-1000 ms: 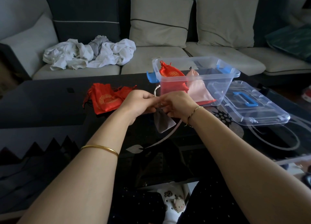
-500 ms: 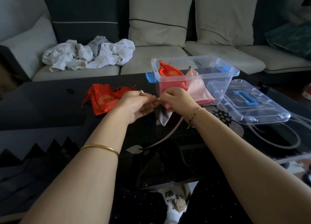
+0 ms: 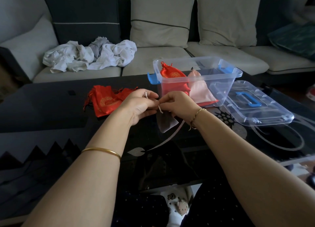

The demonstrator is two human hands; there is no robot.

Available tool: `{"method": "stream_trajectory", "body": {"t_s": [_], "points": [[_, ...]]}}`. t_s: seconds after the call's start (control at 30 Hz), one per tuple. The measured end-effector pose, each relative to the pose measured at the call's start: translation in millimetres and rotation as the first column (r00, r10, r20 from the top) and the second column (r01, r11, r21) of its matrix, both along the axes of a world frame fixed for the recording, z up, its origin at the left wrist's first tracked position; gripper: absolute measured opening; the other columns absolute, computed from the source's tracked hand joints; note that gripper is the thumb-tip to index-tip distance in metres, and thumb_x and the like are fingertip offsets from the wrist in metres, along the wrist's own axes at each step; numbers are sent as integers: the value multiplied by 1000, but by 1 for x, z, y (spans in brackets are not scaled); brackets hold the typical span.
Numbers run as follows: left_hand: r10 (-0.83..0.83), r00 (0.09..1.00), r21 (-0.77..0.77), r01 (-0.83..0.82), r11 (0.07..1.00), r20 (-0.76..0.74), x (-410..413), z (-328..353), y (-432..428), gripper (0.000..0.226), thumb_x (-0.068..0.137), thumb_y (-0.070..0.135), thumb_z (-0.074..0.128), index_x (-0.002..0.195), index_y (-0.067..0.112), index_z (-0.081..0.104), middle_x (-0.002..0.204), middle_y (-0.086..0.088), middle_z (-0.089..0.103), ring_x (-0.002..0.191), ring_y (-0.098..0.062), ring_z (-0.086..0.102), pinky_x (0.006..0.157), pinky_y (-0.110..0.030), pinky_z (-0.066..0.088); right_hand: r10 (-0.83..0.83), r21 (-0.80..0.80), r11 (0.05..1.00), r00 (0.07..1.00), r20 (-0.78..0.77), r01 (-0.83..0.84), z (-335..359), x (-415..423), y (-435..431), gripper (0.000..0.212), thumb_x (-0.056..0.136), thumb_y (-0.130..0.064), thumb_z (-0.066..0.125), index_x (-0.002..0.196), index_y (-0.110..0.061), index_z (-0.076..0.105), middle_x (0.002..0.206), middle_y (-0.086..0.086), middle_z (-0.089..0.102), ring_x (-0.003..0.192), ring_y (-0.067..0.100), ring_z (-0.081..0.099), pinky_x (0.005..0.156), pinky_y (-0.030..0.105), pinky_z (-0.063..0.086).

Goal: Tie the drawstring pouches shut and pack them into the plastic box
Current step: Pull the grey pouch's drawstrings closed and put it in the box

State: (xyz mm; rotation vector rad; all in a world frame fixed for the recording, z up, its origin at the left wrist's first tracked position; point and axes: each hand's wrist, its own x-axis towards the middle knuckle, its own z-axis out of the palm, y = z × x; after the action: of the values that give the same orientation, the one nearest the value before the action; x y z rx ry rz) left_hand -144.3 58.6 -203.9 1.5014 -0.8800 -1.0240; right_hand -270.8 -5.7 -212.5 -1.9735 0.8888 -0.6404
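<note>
Both hands are working at the neck of a grey pouch (image 3: 166, 123), which is drooping below them over the dark worktop (image 3: 51, 111), just in front of the plastic box (image 3: 219, 88). The left hand (image 3: 141, 104) is pinching one end of the pale cord (image 3: 160, 109) and the right hand (image 3: 179, 104) is pinching the other. Fingers are hiding the knot, so I cannot tell whether it is tight. A red pouch (image 3: 172, 73) and a pink pouch (image 3: 199, 90) are already sitting in the box. A heap of red pouches (image 3: 105, 102) is waiting on the worktop, so I judge the job about half done. The lid (image 3: 255, 105) is lying off beside the box.
</note>
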Motion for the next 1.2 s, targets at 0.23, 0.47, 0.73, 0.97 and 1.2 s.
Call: {"method": "stream_trajectory", "body": {"t_s": [0.23,0.47,0.73,0.97,1.2], "points": [[180,952,-128,-152,980,249,-12,-4,-9,30,83,-10,55,77,19,56,74,-2,56,67,-14,59,47,-21,50,-104,45,994,993,56,102,1,8,2,24,83,-7,61,63,-20,63,65,-4,59,60,6,52,58,18,46],[321,690,-293,-163,942,649,-7,-3,-7,23,80,-5,57,87,17,58,78,-2,65,73,-21,63,70,-43,55,-102,55,994,990,101,97,3,14,4,24,83,-15,65,61,-23,61,66,-4,60,62,6,55,62,22,49],[365,489,-386,-62,920,792,-11,-7,0,8,86,2,55,88,7,60,97,-8,58,84,-21,57,76,-42,49,-161,458,889,927,338,-12,4,12,6,15,91,-7,53,78,-7,61,70,7,56,65,16,52,66,30,45],[363,503,-436,32,899,785,-15,-10,-3,9,86,-1,55,92,4,59,96,-8,53,86,-19,53,75,-25,43,-111,597,779,896,429,-190,6,4,8,17,95,-4,45,93,3,61,76,10,56,68,17,55,69,31,50],[281,622,-393,47,918,731,-9,-5,-3,8,86,6,60,82,14,61,82,5,60,71,-4,55,59,-8,39,-93,475,878,953,288,-58,7,-3,-1,12,92,-11,53,84,-7,61,82,9,61,71,16,60,64,29,55]]}}
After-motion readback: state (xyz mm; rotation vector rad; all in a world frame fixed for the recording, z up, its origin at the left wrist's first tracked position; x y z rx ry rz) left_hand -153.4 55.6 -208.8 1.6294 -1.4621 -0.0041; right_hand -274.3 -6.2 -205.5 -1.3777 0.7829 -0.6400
